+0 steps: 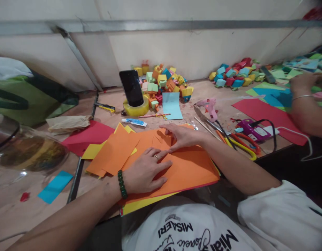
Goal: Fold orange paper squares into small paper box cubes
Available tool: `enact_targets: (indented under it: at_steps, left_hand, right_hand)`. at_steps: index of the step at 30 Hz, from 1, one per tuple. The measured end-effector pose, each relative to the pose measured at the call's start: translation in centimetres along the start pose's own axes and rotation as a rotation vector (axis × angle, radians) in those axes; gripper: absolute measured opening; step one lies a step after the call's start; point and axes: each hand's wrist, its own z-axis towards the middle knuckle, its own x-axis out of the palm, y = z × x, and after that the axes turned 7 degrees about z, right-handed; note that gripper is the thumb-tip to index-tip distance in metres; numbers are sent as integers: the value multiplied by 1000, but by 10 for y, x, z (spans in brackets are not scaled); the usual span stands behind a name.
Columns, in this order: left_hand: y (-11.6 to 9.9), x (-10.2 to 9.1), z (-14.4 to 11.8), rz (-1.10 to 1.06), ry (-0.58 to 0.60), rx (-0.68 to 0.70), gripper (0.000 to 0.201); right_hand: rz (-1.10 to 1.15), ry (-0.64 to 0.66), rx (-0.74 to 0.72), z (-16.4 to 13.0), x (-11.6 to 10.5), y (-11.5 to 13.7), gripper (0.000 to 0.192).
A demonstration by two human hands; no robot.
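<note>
A stack of orange paper sheets [187,170], with yellow and red edges showing beneath, lies at the table's front edge. My left hand [147,170] rests flat on it, fingers spread, its index fingertip close to my right thumb. My right hand [183,136] arches over a small folded orange paper piece [165,138], thumb and fingers on either side of it. Part of that piece is hidden under the hand. Cut orange sheets [117,148] overlap the stack's left side.
A phone [131,87] leans in a yellow tape roll [137,108] before a pile of paper cubes [161,82]. Rightward lie a pink glue gun [209,106], scissors [242,146] and a purple plug adapter [251,130]. Another person's arm [307,108] reaches in. A glass jar [27,150] stands left.
</note>
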Motion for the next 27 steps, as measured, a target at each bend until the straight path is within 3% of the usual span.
enact_targets:
  at_steps: [6,14,16,20,27]
  left_hand:
    - [2,2,-1,-9,29,-12,39]
    - [-1,3,-5,10,17,-32,40]
    - [-3,4,-6,26,23,-18,41]
    - [-6,2,-5,74,27,40,39]
    - [-4,0,-6,-39,21,27,43]
  right_hand:
    - [-41,-87,19,4,-5,-10,86]
    - [30,-138,176,13,-7,-13,59]
    - [0,-157,185,10,-2,-3,61]
    - [-192,-258,237,6,10,19,88]
    - [-226,-301,303,18,12,5,63]
